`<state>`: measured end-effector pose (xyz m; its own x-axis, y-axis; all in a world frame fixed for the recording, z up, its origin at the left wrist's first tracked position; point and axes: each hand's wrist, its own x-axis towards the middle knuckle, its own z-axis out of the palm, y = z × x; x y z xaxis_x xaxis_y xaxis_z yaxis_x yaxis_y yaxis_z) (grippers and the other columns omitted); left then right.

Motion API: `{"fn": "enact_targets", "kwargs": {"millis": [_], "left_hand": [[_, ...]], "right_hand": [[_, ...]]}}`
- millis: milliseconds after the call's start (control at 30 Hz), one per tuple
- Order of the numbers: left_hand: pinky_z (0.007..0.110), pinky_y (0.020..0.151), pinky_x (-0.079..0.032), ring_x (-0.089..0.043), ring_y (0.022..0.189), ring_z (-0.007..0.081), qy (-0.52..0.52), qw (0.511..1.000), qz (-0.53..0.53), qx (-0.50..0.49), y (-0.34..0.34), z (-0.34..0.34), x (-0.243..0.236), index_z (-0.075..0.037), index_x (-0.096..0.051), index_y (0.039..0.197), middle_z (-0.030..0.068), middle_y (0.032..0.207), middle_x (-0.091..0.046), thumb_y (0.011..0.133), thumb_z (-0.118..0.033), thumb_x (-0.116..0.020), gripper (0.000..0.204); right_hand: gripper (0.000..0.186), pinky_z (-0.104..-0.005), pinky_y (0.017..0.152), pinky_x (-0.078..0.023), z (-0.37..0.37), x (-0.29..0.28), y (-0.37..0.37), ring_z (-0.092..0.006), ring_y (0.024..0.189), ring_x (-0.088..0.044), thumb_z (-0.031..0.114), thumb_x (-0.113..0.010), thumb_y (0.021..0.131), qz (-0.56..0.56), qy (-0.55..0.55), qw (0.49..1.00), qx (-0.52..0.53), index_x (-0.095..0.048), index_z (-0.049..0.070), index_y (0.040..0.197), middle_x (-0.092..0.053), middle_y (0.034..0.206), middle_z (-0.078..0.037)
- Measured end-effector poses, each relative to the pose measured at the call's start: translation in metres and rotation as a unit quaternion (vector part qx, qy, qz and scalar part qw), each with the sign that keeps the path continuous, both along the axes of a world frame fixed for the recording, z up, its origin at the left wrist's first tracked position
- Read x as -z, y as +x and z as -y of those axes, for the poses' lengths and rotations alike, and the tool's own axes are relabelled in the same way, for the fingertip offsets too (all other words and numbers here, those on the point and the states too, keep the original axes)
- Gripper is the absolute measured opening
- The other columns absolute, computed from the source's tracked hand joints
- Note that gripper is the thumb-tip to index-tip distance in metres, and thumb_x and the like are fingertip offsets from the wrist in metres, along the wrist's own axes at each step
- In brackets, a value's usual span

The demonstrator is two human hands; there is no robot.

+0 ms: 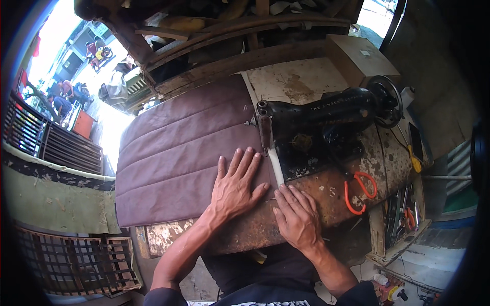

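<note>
A maroon padded cover (pixel 178 148) with several stitched lines across it is spread over the worn wooden table. My left hand (pixel 236 186) lies flat on it, fingers spread, close to its right edge. Along that edge a narrow white strip (pixel 276 166) runs from beneath the needle end of a black sewing machine (pixel 321 122) toward me. My right hand (pixel 298 217) rests at the near end of the strip, fingers stretched out and lying low on the table edge. The needle point itself is too small to make out.
Orange-handled scissors (pixel 360 191) lie right of the machine bed. A wooden box (pixel 360 58) stands behind the machine. Tools fill an open drawer (pixel 403 219) at the right. Slatted frames (pixel 76 260) stand at the left, and people (pixel 66 97) are outside at the far left.
</note>
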<state>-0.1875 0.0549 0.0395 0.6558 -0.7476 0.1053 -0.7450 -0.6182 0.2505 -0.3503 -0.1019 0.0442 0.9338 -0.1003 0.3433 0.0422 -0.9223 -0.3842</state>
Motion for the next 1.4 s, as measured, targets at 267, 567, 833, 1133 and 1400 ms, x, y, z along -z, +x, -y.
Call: {"fn": "enact_targets", "kwargs": {"millis": [267,567,833,1133,1400], "left_hand": [[0.061,0.128,-0.011,-0.024,0.159,0.0369,0.005,1.0,-0.005,-0.007,0.019,0.006,-0.001,-0.014,-0.037,0.163,0.0152,0.17,-0.032,0.095,-0.059,-0.06,0.085],[0.061,0.128,-0.011,-0.022,0.16,0.0363,0.014,1.0,-0.002,-0.011,0.041,0.011,0.002,-0.014,-0.035,0.164,0.0141,0.172,-0.029,0.096,-0.062,-0.057,0.086],[0.063,0.127,-0.014,-0.025,0.158,0.0375,-0.002,1.0,0.015,-0.007,0.065,0.015,0.006,-0.013,-0.038,0.162,0.0157,0.17,-0.032,0.097,-0.065,-0.054,0.085],[0.063,0.127,-0.014,-0.025,0.159,0.0363,0.011,1.0,0.025,-0.017,0.088,0.02,0.012,-0.011,-0.043,0.16,0.0152,0.17,-0.032,0.098,-0.064,-0.052,0.082],[0.061,0.128,-0.012,-0.024,0.159,0.034,0.013,0.999,0.012,-0.031,0.1,0.023,0.011,-0.012,-0.037,0.163,0.0132,0.171,-0.032,0.099,-0.065,-0.05,0.084]], "right_hand": [[0.046,-0.0446,0.113,-0.042,0.001,0.004,-0.002,-0.0291,0.132,-0.059,0.019,-0.071,0.093,0.012,0.006,1.0,0.017,-0.067,0.002,0.135,-0.066,0.14,-0.014],[0.045,-0.0439,0.112,-0.043,0.002,0.005,-0.002,-0.029,0.132,-0.059,0.018,-0.071,0.094,0.009,0.024,0.999,0.031,-0.066,0.002,0.136,-0.065,0.141,-0.013],[0.044,-0.0441,0.111,-0.043,0.002,0.004,-0.001,-0.0285,0.133,-0.058,0.018,-0.071,0.094,0.002,0.025,0.999,0.029,-0.067,0.003,0.135,-0.065,0.141,-0.012],[0.04,-0.0437,0.109,-0.044,0.002,0.004,0.0,-0.0267,0.132,-0.059,0.019,-0.071,0.093,-0.004,0.021,0.999,0.028,-0.07,0.004,0.131,-0.067,0.139,-0.01],[0.037,-0.0441,0.108,-0.045,0.005,0.0,0.003,-0.0277,0.129,-0.06,0.019,-0.072,0.093,-0.005,0.049,0.999,0.023,-0.072,0.004,0.126,-0.069,0.135,-0.011]]}}
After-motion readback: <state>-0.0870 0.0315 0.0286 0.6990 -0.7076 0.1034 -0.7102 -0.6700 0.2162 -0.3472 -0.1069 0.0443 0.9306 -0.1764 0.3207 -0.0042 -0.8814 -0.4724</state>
